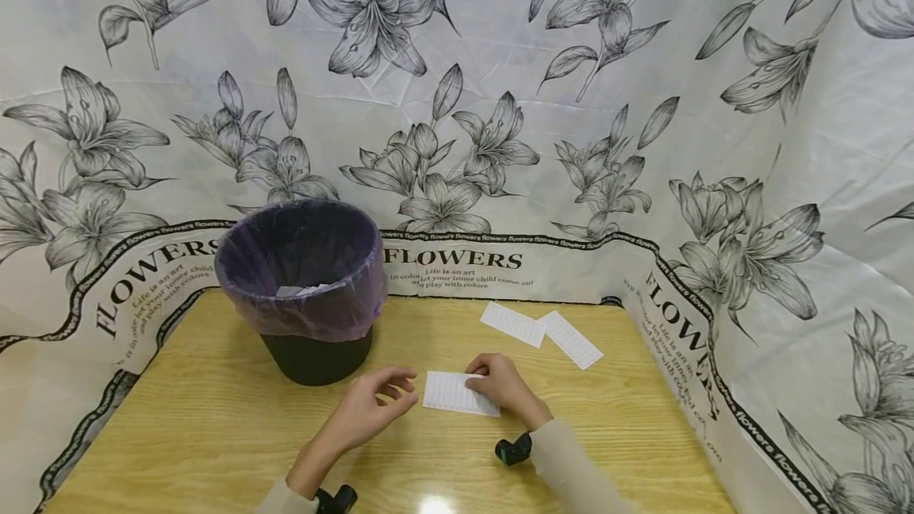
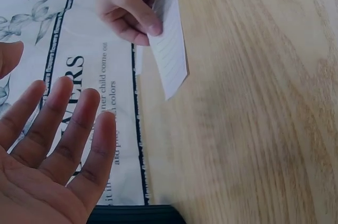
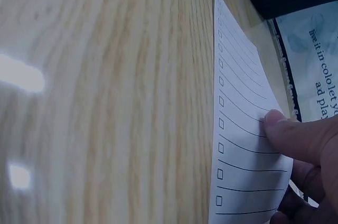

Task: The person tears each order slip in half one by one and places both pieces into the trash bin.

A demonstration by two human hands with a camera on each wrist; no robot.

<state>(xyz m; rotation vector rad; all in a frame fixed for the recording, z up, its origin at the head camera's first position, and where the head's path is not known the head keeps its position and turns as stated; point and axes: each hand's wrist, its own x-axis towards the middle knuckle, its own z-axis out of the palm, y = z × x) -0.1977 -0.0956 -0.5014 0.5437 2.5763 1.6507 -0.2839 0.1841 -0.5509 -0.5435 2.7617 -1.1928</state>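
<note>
Between thumb and fingers, my right hand [image 1: 503,383] pinches a white sheet of lined checklist paper [image 1: 450,393] by one long edge, over the front middle of the table. In the right wrist view the sheet [image 3: 240,129] bows slightly, its ruled lines and small checkboxes facing up, with the thumb [image 3: 296,134] on top. My left hand [image 1: 367,411] hovers just left of the sheet, fingers spread and nothing in them; its palm and fingers [image 2: 63,134] show in the left wrist view. Two more lined sheets [image 1: 512,324] lie overlapping on the table behind the right hand.
A black bin [image 1: 314,355] lined with a purple plastic bag [image 1: 307,316] stands at the table's back left, with some pale paper pieces [image 1: 303,290] inside. A flower-printed cloth [image 1: 457,268] hangs round the back and sides of the wooden table [image 1: 214,419].
</note>
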